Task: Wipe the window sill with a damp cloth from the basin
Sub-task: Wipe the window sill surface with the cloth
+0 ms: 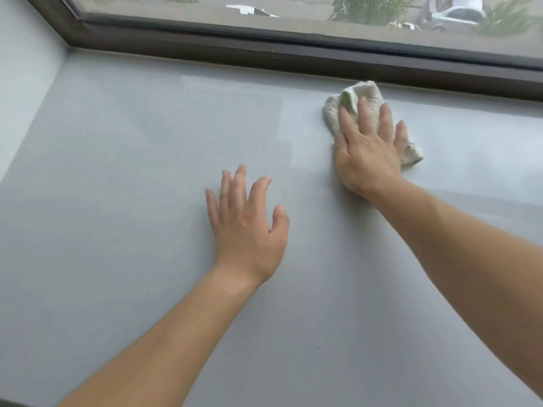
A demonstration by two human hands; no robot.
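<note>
At the far edge of the window sill (132,171), close to the dark window frame (264,45), I see the cloth (367,95) lying bunched under the right hand (367,151). From my remote seat, the relation that matters is this: the cloth sits to the right and at the back, while most of the sill spreads out to its left and toward the camera. The cloth's long side runs slantwise, from the frame down toward the near right. So I judge the coming stroke would best sweep leftward along the frame or pull back toward me.

The right hand is the one on the job. Its fingers (385,118) are laid out straight and flat on top of the cloth, pressing it to the sill rather than clutching it (the thumb's tip is hard to make out). The left hand (249,227) lies nearer me and well apart from the cloth, fingers spread and relaxed, holding nothing. Whether its palm bears on the sill I cannot tell. No basin is in view.
</note>
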